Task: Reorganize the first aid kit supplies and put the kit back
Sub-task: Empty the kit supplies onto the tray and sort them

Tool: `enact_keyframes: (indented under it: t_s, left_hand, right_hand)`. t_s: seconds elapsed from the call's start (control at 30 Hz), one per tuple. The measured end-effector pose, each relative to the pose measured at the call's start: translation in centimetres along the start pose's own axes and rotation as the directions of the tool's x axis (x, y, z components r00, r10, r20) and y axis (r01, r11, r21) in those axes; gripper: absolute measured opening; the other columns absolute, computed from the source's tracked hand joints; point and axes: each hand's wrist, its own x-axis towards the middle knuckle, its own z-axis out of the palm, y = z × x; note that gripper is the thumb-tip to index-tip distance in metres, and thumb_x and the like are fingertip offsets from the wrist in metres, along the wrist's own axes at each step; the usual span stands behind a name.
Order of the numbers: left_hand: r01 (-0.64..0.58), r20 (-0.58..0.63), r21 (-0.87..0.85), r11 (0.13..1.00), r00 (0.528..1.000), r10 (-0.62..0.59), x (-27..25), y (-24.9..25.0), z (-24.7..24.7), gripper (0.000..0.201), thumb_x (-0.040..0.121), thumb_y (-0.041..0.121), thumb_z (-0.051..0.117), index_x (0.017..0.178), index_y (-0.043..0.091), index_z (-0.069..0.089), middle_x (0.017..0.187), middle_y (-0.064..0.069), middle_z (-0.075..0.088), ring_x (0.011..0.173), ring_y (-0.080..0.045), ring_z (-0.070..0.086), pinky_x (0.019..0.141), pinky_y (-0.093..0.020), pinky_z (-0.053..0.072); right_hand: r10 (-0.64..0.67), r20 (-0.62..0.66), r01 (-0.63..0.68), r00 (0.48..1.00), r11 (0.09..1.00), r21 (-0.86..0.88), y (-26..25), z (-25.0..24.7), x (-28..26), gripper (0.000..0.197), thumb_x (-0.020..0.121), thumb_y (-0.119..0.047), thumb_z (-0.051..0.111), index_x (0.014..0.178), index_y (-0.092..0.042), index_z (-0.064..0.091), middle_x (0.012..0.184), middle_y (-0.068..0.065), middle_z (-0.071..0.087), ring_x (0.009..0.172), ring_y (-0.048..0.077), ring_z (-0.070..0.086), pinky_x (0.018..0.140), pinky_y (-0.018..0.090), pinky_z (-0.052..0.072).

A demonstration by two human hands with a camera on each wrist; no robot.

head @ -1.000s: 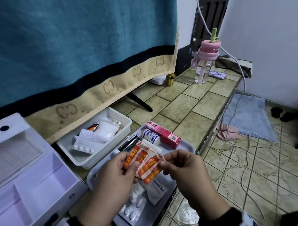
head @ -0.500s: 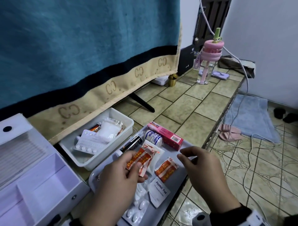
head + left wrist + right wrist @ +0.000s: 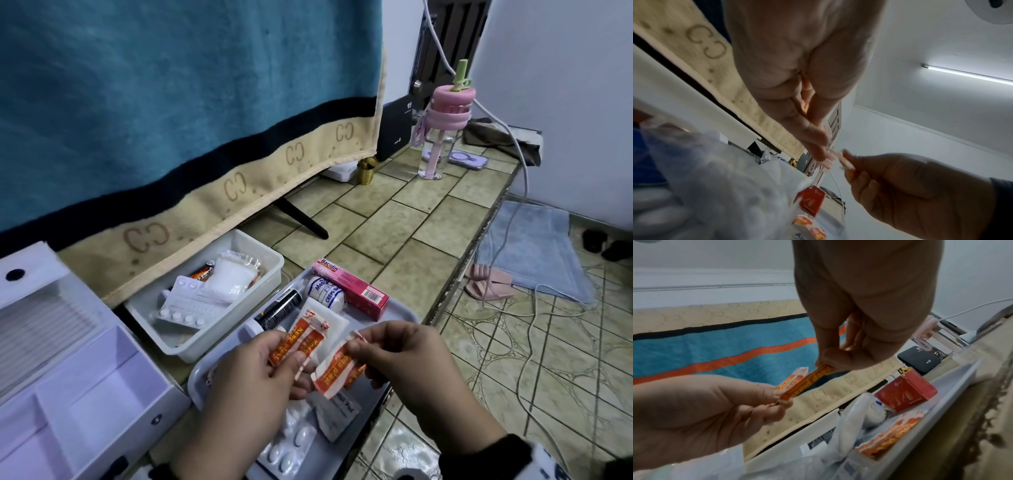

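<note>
Head view, right hand (image 3: 407,359) now pinching a plaster strip (image 3: 337,371) lifted off the tray (image 3: 371,305); left hand (image 3: 260,373) still pinching two plasters (image 3: 301,342)

Tiled counter (image 3: 394,222) against white wall (image 3: 561,68); patterned floor tiles (image 3: 565,359), blue mat (image 3: 534,246).

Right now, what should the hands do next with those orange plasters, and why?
Probably bring the right hand across and slip its plaster strip onto the strips the left hand pinches. Both hands hold the same orange plasters above the tray, so stacking them into one bundle looks like the tidy next step.
</note>
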Motion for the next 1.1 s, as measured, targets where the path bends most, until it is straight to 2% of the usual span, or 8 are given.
enact_keyframes:
  t_s: [0.17, 0.33, 0.47, 0.6, 0.7, 0.8, 0.9, 1.1]
  left_hand:
    - [-0.012, -0.009, -0.039, 0.999, 1.0, 0.011, 0.0, -0.2, -0.3, 0.014, 0.084, 0.007, 0.066, 0.073, 0.016, 0.064, 0.063, -0.005, 0.071, 0.057, -0.025, 0.07, 0.056, -0.035, 0.052]
    - [0.01, 0.006, -0.018, 1.0, 1.0, -0.01, 0.0, 0.0, -0.1, 0.02, 0.083, 0.013, 0.069, 0.065, 0.02, 0.063, 0.059, -0.006, 0.069, 0.048, -0.023, 0.065, 0.048, -0.03, 0.046]
    - [-0.012, 0.042, 0.028, 1.0, 0.999, 0.01, -0.3, 0.2, -0.1, 0.024, 0.082, 0.016, 0.069, 0.063, 0.028, 0.063, 0.057, -0.008, 0.068, 0.042, -0.022, 0.061, 0.044, -0.025, 0.043]
    - [-0.03, 0.1, 0.024, 0.999, 0.995, 0.027, -0.9, 0.9, 0.3, 0.019, 0.08, 0.017, 0.072, 0.064, 0.016, 0.061, 0.053, -0.01, 0.066, 0.035, -0.016, 0.055, 0.037, -0.022, 0.038]
    - [-0.045, 0.102, 0.009, 0.999, 0.994, 0.044, -1.1, 1.1, 0.8, 0.019, 0.08, 0.017, 0.072, 0.065, 0.013, 0.061, 0.052, -0.011, 0.064, 0.034, -0.013, 0.053, 0.035, -0.02, 0.037]
    - [-0.053, 0.046, -0.003, 0.999, 0.998, 0.053, -0.7, 0.5, 0.7, 0.022, 0.082, 0.012, 0.069, 0.063, 0.014, 0.059, 0.051, -0.005, 0.063, 0.036, -0.014, 0.054, 0.038, -0.021, 0.037]
    - [-0.051, -0.005, 0.019, 0.999, 0.999, 0.051, -0.2, -0.2, 0.2, 0.022, 0.084, 0.015, 0.067, 0.064, 0.019, 0.06, 0.052, -0.004, 0.064, 0.04, -0.016, 0.058, 0.043, -0.025, 0.041]
    - [-0.072, -0.055, 0.007, 0.997, 0.996, 0.072, -0.6, -0.3, -0.6, 0.021, 0.085, 0.019, 0.067, 0.065, 0.023, 0.061, 0.055, -0.005, 0.065, 0.042, -0.021, 0.061, 0.044, -0.025, 0.041]
  right_hand:
    - [-0.104, -0.216, 0.026, 0.971, 0.941, -0.338, 1.3, -1.2, 1.5, 0.007, 0.077, -0.015, 0.075, 0.071, -0.015, 0.073, 0.053, 0.0, 0.068, 0.044, 0.007, 0.058, 0.049, 0.022, 0.051]
    - [-0.204, -0.222, 0.043, 0.954, 0.821, -0.57, 1.4, -1.4, 1.4, 0.033, 0.078, -0.037, 0.073, 0.108, -0.024, 0.069, 0.101, -0.013, 0.069, 0.094, 0.009, 0.063, 0.084, 0.027, 0.049]
    - [-0.176, -0.063, 0.148, 0.982, 0.937, -0.316, -0.2, -1.0, 0.4, 0.017, 0.077, -0.035, 0.072, 0.092, -0.028, 0.072, 0.074, -0.013, 0.069, 0.061, -0.002, 0.06, 0.058, 0.011, 0.043]
    - [-0.119, 0.198, 0.148, 0.973, 0.98, -0.135, -0.7, -0.1, -0.3, 0.021, 0.066, -0.028, 0.076, 0.082, -0.015, 0.073, 0.074, 0.01, 0.073, 0.06, 0.012, 0.061, 0.061, 0.028, 0.052]
    - [-0.107, 0.108, 0.117, 0.988, 0.989, -0.089, -0.6, 0.1, 0.0, 0.004, 0.077, -0.006, 0.072, 0.074, -0.005, 0.069, 0.064, 0.006, 0.071, 0.053, 0.006, 0.059, 0.051, 0.017, 0.047]
    - [-0.11, -0.117, 0.104, 0.987, 0.993, -0.058, -0.2, -0.8, 0.8, 0.007, 0.082, -0.009, 0.068, 0.074, -0.009, 0.069, 0.07, 0.004, 0.073, 0.057, 0.004, 0.062, 0.054, 0.014, 0.044]
    - [-0.139, -0.307, 0.083, 0.942, 0.978, -0.189, 0.0, -2.8, 1.8, 0.009, 0.083, -0.018, 0.068, 0.076, -0.015, 0.069, 0.072, 0.0, 0.072, 0.043, -0.005, 0.051, 0.049, 0.016, 0.037]
    - [-0.171, -0.203, -0.006, 0.964, 0.75, -0.662, 1.6, -2.3, 2.6, 0.017, 0.077, -0.033, 0.074, 0.07, -0.022, 0.064, 0.069, -0.007, 0.065, 0.062, 0.009, 0.058, 0.056, 0.027, 0.046]
